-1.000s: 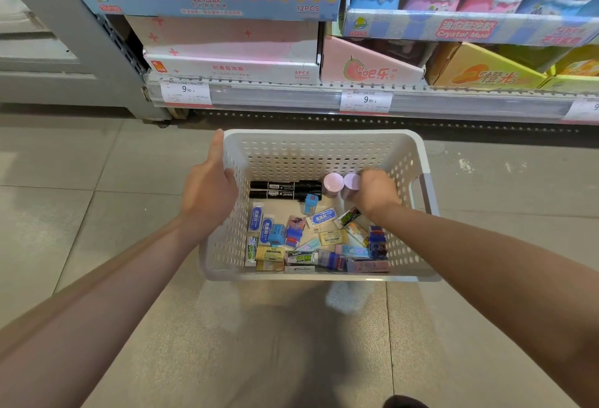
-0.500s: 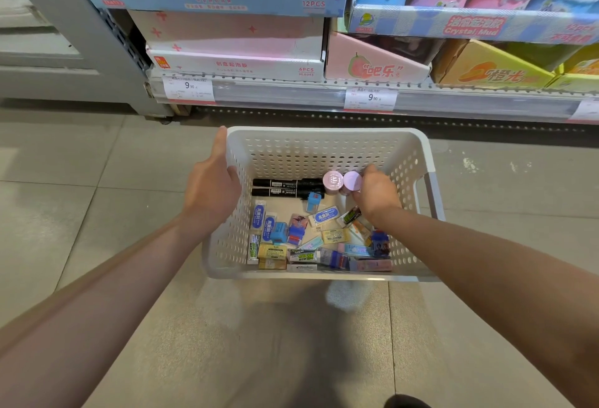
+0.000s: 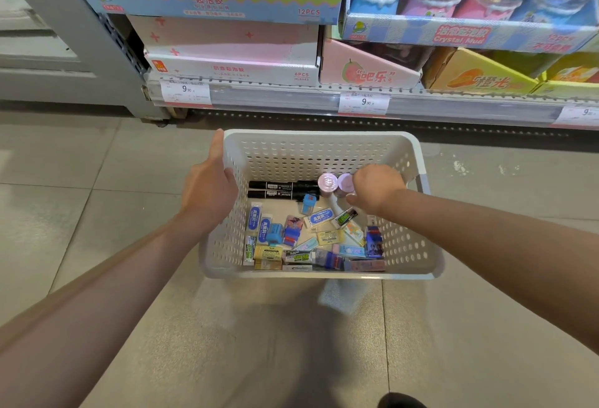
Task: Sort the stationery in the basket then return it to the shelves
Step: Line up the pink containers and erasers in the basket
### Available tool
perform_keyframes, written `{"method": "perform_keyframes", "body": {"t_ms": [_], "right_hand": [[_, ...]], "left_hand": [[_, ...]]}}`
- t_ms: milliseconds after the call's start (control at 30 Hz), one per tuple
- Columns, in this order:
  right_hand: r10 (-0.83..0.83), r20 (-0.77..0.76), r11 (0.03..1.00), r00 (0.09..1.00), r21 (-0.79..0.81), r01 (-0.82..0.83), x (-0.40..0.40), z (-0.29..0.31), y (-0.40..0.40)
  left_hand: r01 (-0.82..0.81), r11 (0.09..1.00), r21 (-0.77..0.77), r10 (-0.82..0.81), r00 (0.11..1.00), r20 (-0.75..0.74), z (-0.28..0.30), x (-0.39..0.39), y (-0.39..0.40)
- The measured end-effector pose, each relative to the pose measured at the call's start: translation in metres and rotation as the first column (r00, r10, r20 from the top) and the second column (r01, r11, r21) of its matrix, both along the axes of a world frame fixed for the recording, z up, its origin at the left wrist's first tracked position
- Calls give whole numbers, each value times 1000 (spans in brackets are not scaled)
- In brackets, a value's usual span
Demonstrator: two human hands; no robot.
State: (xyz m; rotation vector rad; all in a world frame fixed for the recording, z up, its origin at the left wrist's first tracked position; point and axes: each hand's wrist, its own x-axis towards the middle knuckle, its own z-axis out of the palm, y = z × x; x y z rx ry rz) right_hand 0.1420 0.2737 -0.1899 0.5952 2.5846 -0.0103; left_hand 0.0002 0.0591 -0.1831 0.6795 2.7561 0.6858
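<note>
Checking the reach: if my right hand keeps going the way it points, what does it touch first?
Most likely the nearer pink round container: the right hand points left, fingers already at it, though contact is unclear.

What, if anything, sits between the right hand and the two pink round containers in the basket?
Nothing visible. The right hand is already inside the white basket, against the nearer pink container; the other pink container stands just left of it. The black markers lie further left, clear of the hand.

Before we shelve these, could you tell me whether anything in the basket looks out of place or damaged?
Nothing looks damaged or spilled. The erasers lie jumbled in the white basket, while two black markers lie neatly side by side.
</note>
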Motion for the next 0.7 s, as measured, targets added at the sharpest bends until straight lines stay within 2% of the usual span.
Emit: {"method": "perform_keyframes", "body": {"t_ms": [67, 133, 233, 333, 433, 533, 700], "right_hand": [[85, 4, 994, 996, 64, -85, 1, 4, -1], [102, -31, 993, 994, 60, -100, 3, 6, -1], [-28, -116, 988, 993, -154, 10, 5, 10, 3], [-143, -102, 912, 984, -401, 91, 6, 13, 6], [-200, -109, 869, 974, -478, 125, 9, 15, 10], [-179, -104, 889, 978, -443, 115, 13, 13, 14], [47, -78, 975, 996, -213, -62, 14, 11, 15]], "left_hand": [[3, 1000, -3, -3, 1000, -7, -1, 0, 0], [7, 1000, -6, -7, 1000, -13, -1, 0, -1], [3, 1000, -12, -3, 1000, -17, -2, 0, -1], [6, 1000, -6, -6, 1000, -14, -1, 0, -1], [5, 1000, 5, -5, 1000, 3, 1, 1, -1], [-3, 1000, 2, 3, 1000, 0, 1, 1, 0], [-3, 1000, -1, 3, 1000, 3, 2, 1, 0]]}}
